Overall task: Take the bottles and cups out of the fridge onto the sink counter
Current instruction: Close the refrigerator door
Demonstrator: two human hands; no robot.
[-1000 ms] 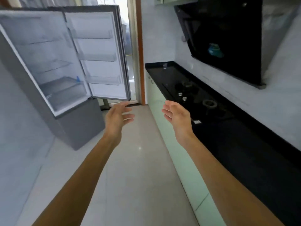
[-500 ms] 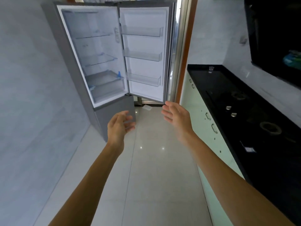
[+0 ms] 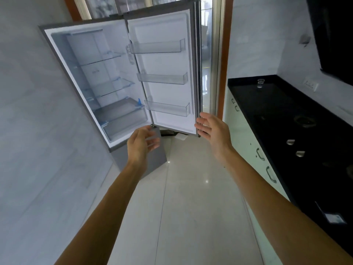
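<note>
The grey fridge (image 3: pixel 99 77) stands ahead on the left with its upper door (image 3: pixel 168 73) swung wide open. Its glass shelves and the three door bins show no bottles or cups. A single clear cup (image 3: pixel 260 83) stands at the far end of the black counter (image 3: pixel 277 111) on the right. My left hand (image 3: pixel 142 144) is raised in front of the fridge's lower corner, fingers loosely curled and holding nothing. My right hand (image 3: pixel 214 131) is open beside the lower edge of the door, fingers spread; whether it touches the door edge is unclear.
A gas hob with burners and knobs (image 3: pixel 294 148) is set into the counter. Pale green cabinets (image 3: pixel 246 142) with handles run below it. A dark range hood (image 3: pixel 332 35) hangs at upper right. Light tiled floor (image 3: pixel 191 188) stretches between the fridge and the cabinets.
The view has swung left and closer to the fridge, which now fills the centre. Both hands have risen toward it, the right one reaching the lower edge of the open door.
</note>
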